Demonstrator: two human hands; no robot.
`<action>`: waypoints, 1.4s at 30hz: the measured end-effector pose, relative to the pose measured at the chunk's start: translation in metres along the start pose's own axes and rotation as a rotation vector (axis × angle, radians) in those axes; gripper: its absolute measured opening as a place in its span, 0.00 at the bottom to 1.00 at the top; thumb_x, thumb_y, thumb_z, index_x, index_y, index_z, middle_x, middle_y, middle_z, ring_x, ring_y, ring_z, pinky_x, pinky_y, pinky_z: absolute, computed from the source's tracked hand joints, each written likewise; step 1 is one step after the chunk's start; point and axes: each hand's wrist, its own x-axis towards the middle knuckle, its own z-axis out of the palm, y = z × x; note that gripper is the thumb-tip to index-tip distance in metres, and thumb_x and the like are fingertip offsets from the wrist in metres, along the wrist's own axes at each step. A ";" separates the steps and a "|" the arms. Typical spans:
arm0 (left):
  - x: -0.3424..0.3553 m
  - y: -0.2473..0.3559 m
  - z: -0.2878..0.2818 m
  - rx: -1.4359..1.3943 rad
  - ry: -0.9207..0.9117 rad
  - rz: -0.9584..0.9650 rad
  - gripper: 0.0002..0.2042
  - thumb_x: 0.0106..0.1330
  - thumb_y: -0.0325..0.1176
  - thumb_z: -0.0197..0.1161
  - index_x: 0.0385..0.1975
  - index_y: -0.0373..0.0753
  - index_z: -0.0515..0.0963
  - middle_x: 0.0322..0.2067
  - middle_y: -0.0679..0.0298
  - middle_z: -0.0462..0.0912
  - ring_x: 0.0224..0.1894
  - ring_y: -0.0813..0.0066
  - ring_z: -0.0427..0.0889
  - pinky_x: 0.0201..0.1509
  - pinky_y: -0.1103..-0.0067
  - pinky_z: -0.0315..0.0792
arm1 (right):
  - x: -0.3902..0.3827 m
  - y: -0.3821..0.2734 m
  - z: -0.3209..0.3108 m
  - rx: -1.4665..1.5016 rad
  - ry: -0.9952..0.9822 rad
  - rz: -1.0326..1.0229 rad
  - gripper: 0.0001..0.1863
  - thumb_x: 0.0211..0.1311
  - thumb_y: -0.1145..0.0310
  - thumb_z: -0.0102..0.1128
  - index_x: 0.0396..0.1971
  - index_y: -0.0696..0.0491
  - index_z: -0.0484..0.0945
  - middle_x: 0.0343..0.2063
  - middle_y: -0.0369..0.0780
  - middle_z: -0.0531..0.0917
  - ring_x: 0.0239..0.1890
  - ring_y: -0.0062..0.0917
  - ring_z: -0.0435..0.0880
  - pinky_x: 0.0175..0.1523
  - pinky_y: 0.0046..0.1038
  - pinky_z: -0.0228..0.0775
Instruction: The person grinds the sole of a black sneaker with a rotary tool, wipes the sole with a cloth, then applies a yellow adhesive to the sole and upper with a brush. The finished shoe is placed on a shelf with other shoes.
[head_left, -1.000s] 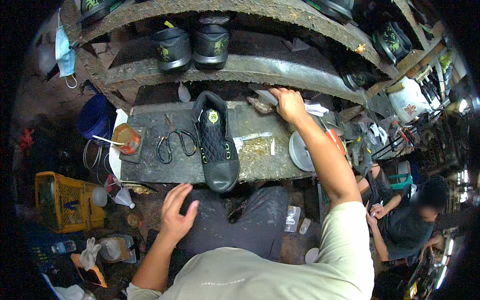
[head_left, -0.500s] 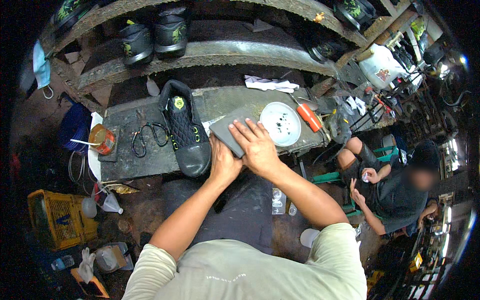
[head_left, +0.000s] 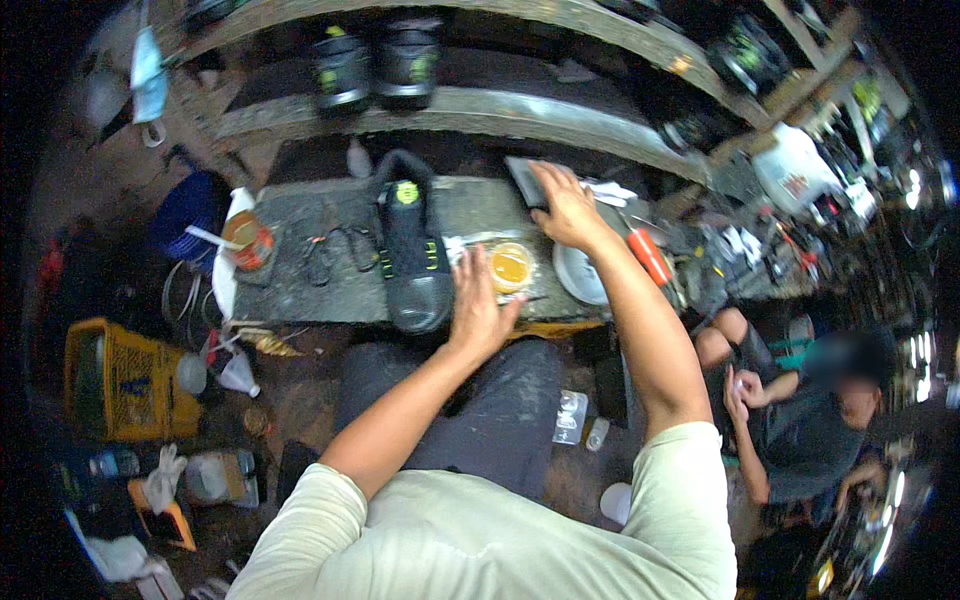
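Note:
A black shoe [head_left: 412, 250] with yellow-green marks lies on the grey workbench [head_left: 300, 290], toe toward me. My left hand [head_left: 478, 305] rests flat on the bench edge, right of the shoe, beside a small round tub of yellow paste [head_left: 511, 266]. My right hand [head_left: 566, 205] reaches further back and presses on a dark flat piece [head_left: 528, 180] at the bench's far side. A white round lid [head_left: 580, 275] and an orange-handled tool [head_left: 648, 255] lie under my right forearm.
Two more black shoes [head_left: 378, 62] stand on the shelf above the bench. Black laces [head_left: 335, 255] and an orange tin [head_left: 247, 240] sit at the bench's left. A yellow crate [head_left: 120, 385] stands on the floor at left. Another person [head_left: 810, 420] sits at right.
My hands have parted: the right hand carried the dark flat piece from the bench middle to the far side, and the left hand moved down to the edge by the yellow tub.

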 end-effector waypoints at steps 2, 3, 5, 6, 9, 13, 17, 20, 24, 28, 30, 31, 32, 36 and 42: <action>-0.021 0.010 -0.019 -0.018 -0.131 0.050 0.53 0.65 0.43 0.69 0.75 0.25 0.35 0.72 0.24 0.43 0.77 0.29 0.40 0.81 0.53 0.37 | -0.002 -0.010 0.009 0.158 -0.042 0.028 0.39 0.53 0.74 0.63 0.69 0.48 0.68 0.66 0.48 0.73 0.69 0.46 0.70 0.73 0.45 0.61; -0.038 0.016 -0.034 -0.114 -0.116 0.089 0.51 0.67 0.42 0.68 0.76 0.27 0.36 0.73 0.27 0.45 0.78 0.31 0.40 0.82 0.56 0.38 | -0.010 -0.016 0.007 0.200 0.057 -0.044 0.37 0.54 0.71 0.68 0.67 0.50 0.70 0.65 0.50 0.75 0.68 0.46 0.71 0.73 0.44 0.61; -0.071 0.017 -0.076 -0.316 -0.086 0.220 0.33 0.65 0.34 0.70 0.67 0.32 0.64 0.71 0.39 0.59 0.75 0.43 0.58 0.76 0.59 0.58 | -0.031 -0.034 0.000 0.427 0.132 0.089 0.28 0.58 0.67 0.71 0.60 0.52 0.78 0.62 0.48 0.78 0.66 0.43 0.74 0.70 0.39 0.66; -0.084 0.012 -0.101 -0.435 -0.104 0.244 0.24 0.64 0.31 0.70 0.59 0.33 0.76 0.69 0.43 0.67 0.72 0.47 0.68 0.72 0.61 0.66 | -0.042 -0.045 -0.004 0.505 0.181 0.156 0.21 0.62 0.68 0.70 0.55 0.55 0.80 0.53 0.45 0.84 0.57 0.35 0.82 0.62 0.34 0.72; -0.101 -0.025 -0.175 -0.255 0.148 0.131 0.04 0.65 0.29 0.70 0.32 0.36 0.84 0.51 0.52 0.85 0.55 0.57 0.84 0.61 0.67 0.76 | -0.066 -0.081 -0.013 0.767 0.208 0.362 0.08 0.69 0.69 0.65 0.40 0.58 0.81 0.34 0.37 0.84 0.37 0.20 0.81 0.46 0.25 0.73; -0.098 -0.099 -0.249 -0.165 0.578 -0.165 0.08 0.73 0.29 0.61 0.36 0.32 0.84 0.48 0.54 0.86 0.52 0.66 0.83 0.58 0.72 0.75 | -0.046 -0.150 -0.011 1.152 0.185 0.211 0.12 0.76 0.67 0.58 0.32 0.58 0.79 0.27 0.35 0.79 0.32 0.18 0.77 0.41 0.23 0.69; -0.121 -0.184 -0.281 -0.184 0.849 -0.248 0.08 0.72 0.27 0.62 0.47 0.34 0.80 0.47 0.60 0.85 0.49 0.75 0.82 0.51 0.79 0.74 | 0.033 -0.244 0.021 0.893 -0.018 -0.164 0.16 0.68 0.70 0.64 0.52 0.58 0.79 0.36 0.44 0.81 0.38 0.33 0.82 0.47 0.30 0.74; -0.156 -0.254 -0.289 -0.260 0.984 -0.769 0.12 0.72 0.27 0.63 0.53 0.37 0.78 0.46 0.61 0.84 0.49 0.75 0.82 0.52 0.78 0.74 | 0.094 -0.309 0.062 0.794 -0.157 -0.282 0.29 0.61 0.68 0.70 0.64 0.49 0.75 0.48 0.47 0.79 0.47 0.41 0.83 0.53 0.37 0.77; -0.183 -0.336 -0.284 -0.153 0.826 -0.853 0.18 0.77 0.41 0.57 0.57 0.35 0.77 0.51 0.56 0.82 0.58 0.66 0.77 0.63 0.71 0.68 | 0.140 -0.347 0.104 0.606 -0.182 -0.366 0.17 0.62 0.61 0.71 0.50 0.48 0.86 0.48 0.47 0.79 0.48 0.44 0.84 0.55 0.41 0.76; -0.182 -0.383 -0.282 -0.480 0.647 -0.937 0.32 0.77 0.61 0.48 0.67 0.41 0.72 0.63 0.63 0.76 0.64 0.69 0.72 0.63 0.69 0.69 | 0.167 -0.351 0.116 0.711 -0.024 -0.250 0.14 0.67 0.62 0.66 0.38 0.59 0.85 0.37 0.49 0.85 0.42 0.44 0.85 0.49 0.37 0.77; -0.176 -0.393 -0.280 -0.515 0.551 -1.007 0.38 0.76 0.65 0.45 0.72 0.39 0.65 0.71 0.61 0.68 0.69 0.64 0.66 0.69 0.66 0.63 | 0.174 -0.351 0.114 0.817 -0.053 -0.097 0.14 0.71 0.62 0.63 0.38 0.59 0.84 0.33 0.47 0.86 0.38 0.38 0.88 0.45 0.35 0.77; -0.172 -0.396 -0.276 -0.522 0.523 -1.033 0.39 0.76 0.65 0.45 0.73 0.37 0.63 0.71 0.60 0.67 0.69 0.64 0.66 0.69 0.66 0.63 | 0.176 -0.351 0.111 0.900 -0.108 -0.090 0.16 0.76 0.60 0.58 0.44 0.61 0.80 0.31 0.41 0.84 0.23 0.21 0.81 0.29 0.24 0.74; -0.171 -0.398 -0.272 -0.523 0.506 -1.087 0.40 0.75 0.65 0.45 0.74 0.36 0.62 0.72 0.59 0.66 0.69 0.63 0.66 0.69 0.66 0.63 | 0.177 -0.352 0.109 0.971 -0.108 -0.045 0.16 0.77 0.61 0.58 0.44 0.61 0.79 0.32 0.41 0.84 0.25 0.22 0.83 0.30 0.25 0.76; -0.195 -0.389 -0.264 -0.506 0.507 -0.984 0.43 0.73 0.67 0.47 0.64 0.24 0.71 0.60 0.48 0.77 0.64 0.57 0.74 0.68 0.68 0.64 | 0.176 -0.358 0.103 1.193 -0.077 0.004 0.12 0.76 0.66 0.58 0.43 0.61 0.74 0.33 0.42 0.84 0.32 0.27 0.88 0.35 0.27 0.84; -0.296 -0.312 -0.334 -0.999 0.201 -0.985 0.40 0.71 0.67 0.53 0.62 0.29 0.72 0.54 0.55 0.80 0.56 0.64 0.78 0.63 0.68 0.70 | 0.170 -0.355 0.108 1.117 -0.087 -0.017 0.16 0.66 0.75 0.67 0.52 0.63 0.80 0.35 0.43 0.88 0.35 0.23 0.88 0.43 0.25 0.83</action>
